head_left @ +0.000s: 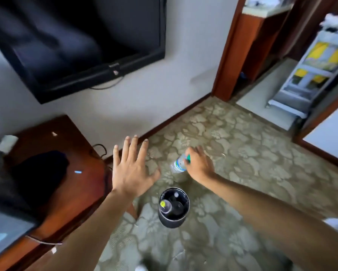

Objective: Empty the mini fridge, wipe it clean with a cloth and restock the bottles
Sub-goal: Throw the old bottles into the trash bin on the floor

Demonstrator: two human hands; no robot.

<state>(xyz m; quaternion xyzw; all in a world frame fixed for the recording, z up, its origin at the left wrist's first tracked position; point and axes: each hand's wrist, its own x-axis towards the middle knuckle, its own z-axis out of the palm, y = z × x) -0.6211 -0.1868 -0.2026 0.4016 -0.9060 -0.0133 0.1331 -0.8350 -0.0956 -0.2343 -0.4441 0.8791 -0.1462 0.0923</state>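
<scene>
The right hand (198, 165) reaches down over the carpet and grasps a clear plastic water bottle (178, 166) at its neck, fingers curled round the green cap end (the cap itself shows only as a sliver of green between the fingers). The bottle hangs tilted, its body pointing down and to the left, with a pale label band near the shoulder. The left hand (132, 171) is spread flat in the air, fingers straight and apart, palm down, holding nothing; it sits just left of the bottle without touching it.

Below and between the two forearms stands a dark round bin (174, 208) on the patterned carpet (232, 145). Inside it lie more bottles, one with a yellow cap (163, 203) facing up and another with a whitish cap behind it.

To the left is a reddish wooden surface (90, 173) with a dark bundle (39, 173) on it (too blurred to name). A black television (82, 40) hangs on the white wall above. At the far right, through a wood-framed doorway, a white cart (309, 71) holds yellow items.
</scene>
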